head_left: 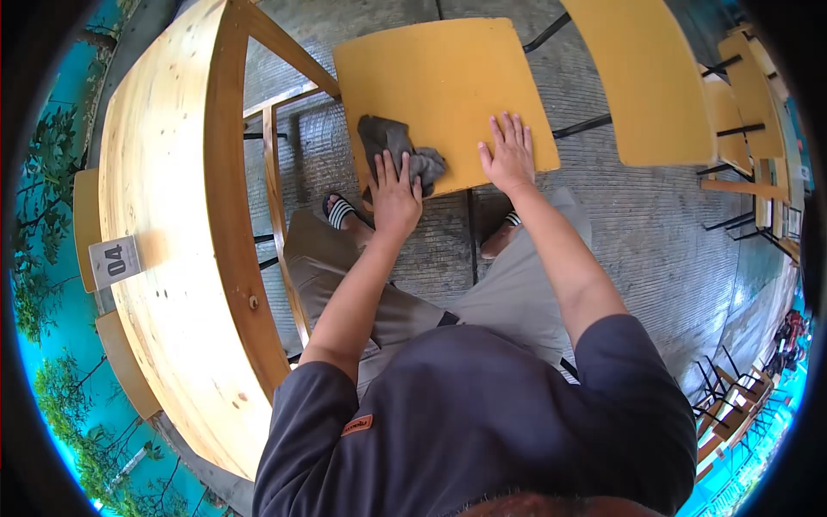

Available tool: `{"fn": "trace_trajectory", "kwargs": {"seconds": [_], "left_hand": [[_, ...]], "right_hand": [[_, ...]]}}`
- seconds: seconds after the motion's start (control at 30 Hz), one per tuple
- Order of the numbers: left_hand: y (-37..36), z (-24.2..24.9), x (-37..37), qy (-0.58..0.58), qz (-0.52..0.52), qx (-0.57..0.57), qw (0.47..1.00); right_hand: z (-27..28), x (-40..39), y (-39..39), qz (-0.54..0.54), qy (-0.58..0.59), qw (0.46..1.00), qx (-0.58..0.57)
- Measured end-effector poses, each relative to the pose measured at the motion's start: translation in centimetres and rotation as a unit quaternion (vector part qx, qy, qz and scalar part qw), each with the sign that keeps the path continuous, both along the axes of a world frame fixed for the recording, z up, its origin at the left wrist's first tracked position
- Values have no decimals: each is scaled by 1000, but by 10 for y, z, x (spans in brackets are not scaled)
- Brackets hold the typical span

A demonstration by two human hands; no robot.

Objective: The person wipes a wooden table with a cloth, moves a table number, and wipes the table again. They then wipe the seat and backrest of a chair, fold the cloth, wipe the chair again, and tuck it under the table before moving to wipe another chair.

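Note:
A yellow wooden chair seat (448,82) is in front of me, between the table and another chair. Near its left front corner lies a crumpled dark grey rag (392,142). My left hand (396,198) presses on the rag, its fingers stretched out over the cloth and the thumb at the rag's edge. To the right, my right hand (512,159) rests palm down on the seat's right front part, fingers spread, with nothing in it.
A long pale wooden table (164,233) runs along my left, bearing a number sign (115,261) marked 04. Another yellow chair (650,82) stands to the right. More chairs (736,401) are grouped at the far right. Under my feet is a ribbed concrete floor (646,224).

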State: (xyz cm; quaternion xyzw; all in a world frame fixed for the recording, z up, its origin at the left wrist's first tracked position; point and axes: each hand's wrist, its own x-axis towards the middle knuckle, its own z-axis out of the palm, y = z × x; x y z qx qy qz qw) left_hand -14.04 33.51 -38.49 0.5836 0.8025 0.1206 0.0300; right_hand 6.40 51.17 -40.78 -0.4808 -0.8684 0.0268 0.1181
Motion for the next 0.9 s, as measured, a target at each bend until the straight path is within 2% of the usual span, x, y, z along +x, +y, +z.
{"fn": "trace_trajectory", "kwargs": {"seconds": [0.1, 0.17, 0.23, 0.27, 0.3, 0.33, 0.37, 0.43, 0.47, 0.5, 0.57, 0.6, 0.63, 0.67, 0.7, 0.73, 0.77, 0.83, 0.87, 0.9], "left_hand": [[-20, 9, 14, -38, -23, -13, 999], [-30, 22, 19, -18, -30, -11, 999], [-38, 39, 25, -132, -12, -13, 991], [-39, 42, 27, -131, -11, -9, 991], [-39, 45, 28, -231, 1, 35, 972], [-39, 48, 28, -329, 13, 79, 941], [-38, 52, 26, -329, 13, 83, 941], [-34, 81, 22, -427, 52, 141, 892], [-36, 104, 21, -558, 119, 111, 814], [-35, 116, 14, -553, 124, 158, 809], [-36, 127, -9, -564, 96, 138, 808], [-37, 140, -10, -531, 62, 165, 829], [-37, 157, -15, -532, 59, 172, 827], [-38, 175, -22, -529, 44, 93, 842], [-38, 186, -30, -522, 29, 13, 853], [-33, 181, -36, -523, -38, 97, 846], [-28, 175, -43, -523, -39, 102, 845], [-25, 197, -46, -425, -38, 185, 885], [-20, 206, -52, -292, -75, 265, 916], [-12, 213, -56, -291, -75, 268, 915]], "right_hand": [[0, 6, -2, 19, 19, 1000, 9], [26, -4, -17, -23, 74, 989, -124], [67, -13, -59, 28, 235, 943, -232], [62, -21, -83, 45, 280, 927, -244], [58, -28, -102, 83, 323, 900, -280], [62, -35, -114, 70, 346, 883, -311], [67, -38, -120, 56, 368, 864, -340], [76, -40, -108, 20, 380, 818, -432], [82, -42, -102, 13, 445, 788, -425], [110, -45, -98, -14, 518, 726, -451], [166, -41, -79, 1, 541, 716, -441], [186, -39, -67, 27, 510, 777, -369], [204, -36, -55, 52, 473, 830, -292], [225, -34, -45, 56, 472, 832, -287], [247, -31, -37, 58, 452, 859, -232], [260, -30, -27, 60, 431, 883, -176], [265, -30, -16, 57, 439, 878, -180], [301, -27, -20, 45, 399, 903, -156], [315, -26, -21, 47, 399, 903, -154], [328, -24, -22, 44, 367, 918, -142]]}}
